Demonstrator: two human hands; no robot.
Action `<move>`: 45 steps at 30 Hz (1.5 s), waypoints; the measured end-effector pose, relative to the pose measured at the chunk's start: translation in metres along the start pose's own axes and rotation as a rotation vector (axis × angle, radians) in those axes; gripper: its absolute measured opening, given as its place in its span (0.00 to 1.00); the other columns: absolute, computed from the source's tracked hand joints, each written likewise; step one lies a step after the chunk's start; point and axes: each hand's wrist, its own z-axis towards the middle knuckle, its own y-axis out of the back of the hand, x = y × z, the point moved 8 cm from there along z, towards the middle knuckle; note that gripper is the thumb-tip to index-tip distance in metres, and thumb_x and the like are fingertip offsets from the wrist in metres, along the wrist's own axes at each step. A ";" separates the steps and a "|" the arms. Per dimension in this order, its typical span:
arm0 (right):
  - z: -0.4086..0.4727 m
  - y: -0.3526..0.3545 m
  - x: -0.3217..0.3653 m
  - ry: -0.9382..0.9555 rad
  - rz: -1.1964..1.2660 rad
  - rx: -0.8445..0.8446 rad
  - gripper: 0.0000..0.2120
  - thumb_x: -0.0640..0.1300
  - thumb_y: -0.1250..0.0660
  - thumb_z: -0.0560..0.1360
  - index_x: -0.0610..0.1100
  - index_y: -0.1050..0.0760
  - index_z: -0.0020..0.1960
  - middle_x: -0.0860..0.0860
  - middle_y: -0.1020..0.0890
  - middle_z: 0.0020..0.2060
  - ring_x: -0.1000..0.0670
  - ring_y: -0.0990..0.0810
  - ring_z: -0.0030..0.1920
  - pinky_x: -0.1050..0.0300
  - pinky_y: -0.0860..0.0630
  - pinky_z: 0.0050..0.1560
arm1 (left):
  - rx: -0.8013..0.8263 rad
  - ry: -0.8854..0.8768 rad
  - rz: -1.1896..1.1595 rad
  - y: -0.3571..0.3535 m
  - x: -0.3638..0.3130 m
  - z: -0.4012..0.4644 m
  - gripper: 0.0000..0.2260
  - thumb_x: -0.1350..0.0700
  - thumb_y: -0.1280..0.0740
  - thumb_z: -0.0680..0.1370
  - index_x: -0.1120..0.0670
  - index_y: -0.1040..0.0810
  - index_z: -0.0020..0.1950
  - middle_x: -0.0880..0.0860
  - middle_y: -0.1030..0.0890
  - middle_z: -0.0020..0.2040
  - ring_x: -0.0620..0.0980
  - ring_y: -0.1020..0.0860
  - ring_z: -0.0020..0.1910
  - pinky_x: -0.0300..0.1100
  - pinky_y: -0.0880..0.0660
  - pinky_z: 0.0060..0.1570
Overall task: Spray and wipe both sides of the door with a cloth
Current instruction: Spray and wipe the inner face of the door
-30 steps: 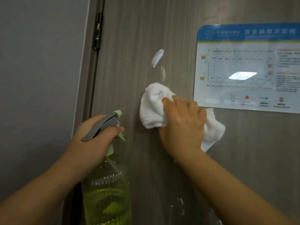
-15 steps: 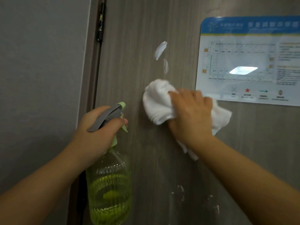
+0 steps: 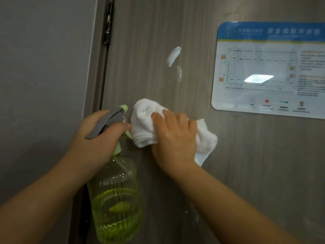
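A grey-brown wood-grain door (image 3: pixel 149 32) fills the view. My right hand (image 3: pixel 174 136) presses a bunched white cloth (image 3: pixel 144 124) against the door near its middle, fingers curled over the cloth. My left hand (image 3: pixel 98 136) grips the neck of a clear spray bottle (image 3: pixel 116 199) holding yellow-green liquid, a finger on its green trigger below the grey head. The cloth's left edge nearly touches the bottle's nozzle. Two wet streaks (image 3: pixel 174 56) shine on the door above the cloth.
A laminated blue-and-white evacuation plan (image 3: pixel 269 67) is fixed to the door at the upper right. The door's hinge (image 3: pixel 107 34) and frame run down the left, beside a grey wall (image 3: pixel 44 85). Small droplets (image 3: pixel 193 213) dot the door lower down.
My right hand has slid the cloth leftward across the door, toward the spray bottle. My left hand keeps holding the bottle in about the same place.
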 end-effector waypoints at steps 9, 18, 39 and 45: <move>-0.027 0.007 0.002 0.225 0.105 0.120 0.16 0.47 0.35 0.66 0.44 0.22 0.53 0.45 0.19 0.46 0.41 0.22 0.42 0.49 0.39 0.45 | 0.004 -0.085 0.072 0.001 -0.018 -0.012 0.18 0.41 0.34 0.61 0.54 0.23 0.39 0.69 0.21 0.45 0.68 0.21 0.46 0.67 0.24 0.44; -0.008 0.050 -0.123 -0.275 0.163 0.108 0.13 0.48 0.37 0.67 0.46 0.25 0.50 0.48 0.20 0.42 0.42 0.23 0.40 0.49 0.30 0.40 | 0.166 -0.119 0.036 -0.028 -0.046 -0.016 0.19 0.41 0.34 0.60 0.53 0.19 0.41 0.69 0.21 0.46 0.68 0.21 0.47 0.64 0.24 0.46; 0.127 0.050 -0.132 -0.399 0.299 0.012 0.17 0.55 0.39 0.76 0.45 0.29 0.58 0.44 0.21 0.53 0.39 0.25 0.56 0.40 0.32 0.57 | 0.200 0.019 -0.042 -0.035 -0.081 0.036 0.07 0.55 0.34 0.65 0.50 0.17 0.30 0.49 0.16 0.33 0.51 0.16 0.42 0.45 0.26 0.43; 0.162 0.016 -0.099 -0.313 -0.079 0.031 0.16 0.49 0.38 0.75 0.44 0.30 0.60 0.41 0.23 0.55 0.37 0.28 0.57 0.43 0.34 0.55 | 0.107 -0.033 -0.063 -0.020 -0.081 0.039 0.13 0.53 0.35 0.62 0.61 0.21 0.41 0.68 0.19 0.49 0.65 0.20 0.52 0.51 0.26 0.47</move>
